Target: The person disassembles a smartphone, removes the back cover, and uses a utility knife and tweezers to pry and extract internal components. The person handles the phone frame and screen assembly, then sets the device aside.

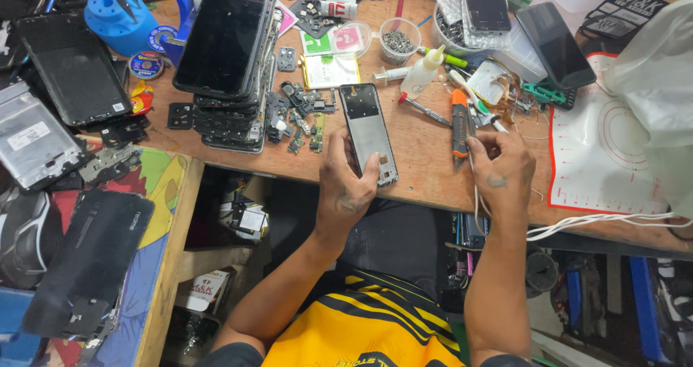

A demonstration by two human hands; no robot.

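My left hand point(346, 183) grips the near end of an opened phone frame point(366, 125) that lies flat on the wooden bench, thumb on its right edge and fingers on its left. My right hand point(500, 171) rests on the bench to the right, fingers curled around a thin white cable point(606, 221) that trails off right. Just beyond its fingertips lies an orange-and-black screwdriver point(460, 121). A small red-tipped tool point(424, 110) lies between the phone frame and the screwdriver.
A stack of dismantled phones point(227, 57) stands left of the frame, with small circuit parts point(299, 118) scattered beside it. A glue bottle point(424, 70), a cup of screws point(398, 41), a red-lined white mat point(599, 150) and more phones point(556, 46) crowd the back and right.
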